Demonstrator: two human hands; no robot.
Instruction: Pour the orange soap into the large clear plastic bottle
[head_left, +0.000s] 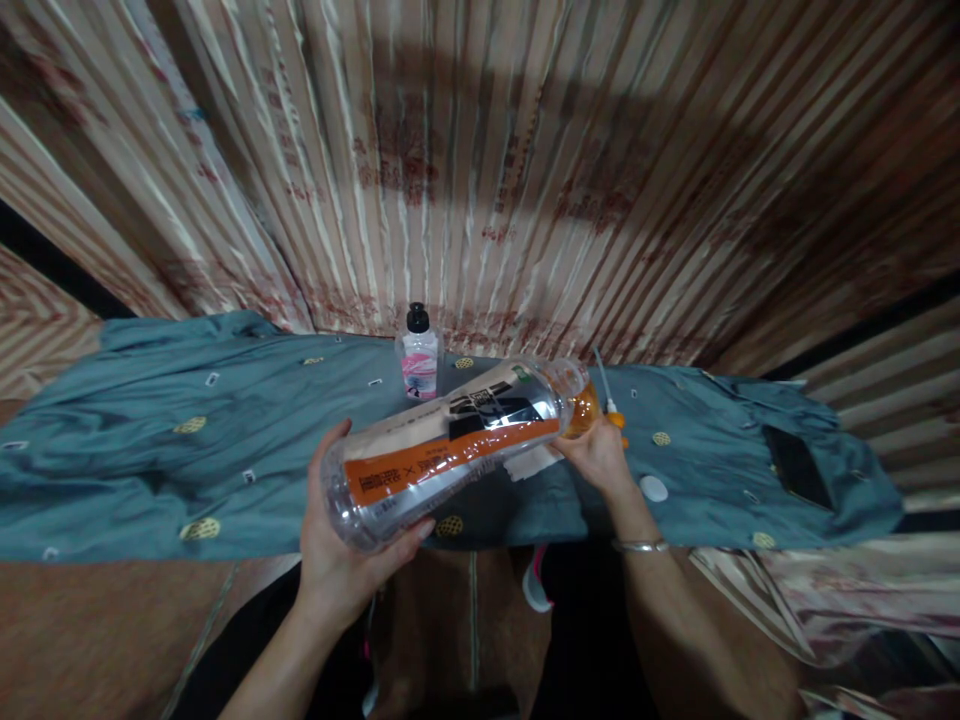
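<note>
A large clear plastic bottle (450, 440) with an orange, white and black label lies tilted across the middle of the head view. Its base is to the left and its neck to the upper right. My left hand (337, 560) is wrapped around the base end. By the neck, my right hand (598, 455) is closed around a see-through amber container (582, 410), partly hidden by fingers and bottle neck. Whether the two touch, I cannot tell. Just beyond that hand lies an orange piece with a thin pale tube (604, 380).
A small clear bottle (420, 365) with a black cap and pink label stands at the back of the teal cloth (262, 430). On the right are a white disc (653, 488) and a dark phone (796, 466). White paper (531, 462) lies under the large bottle. A striped curtain (465, 180) hangs behind.
</note>
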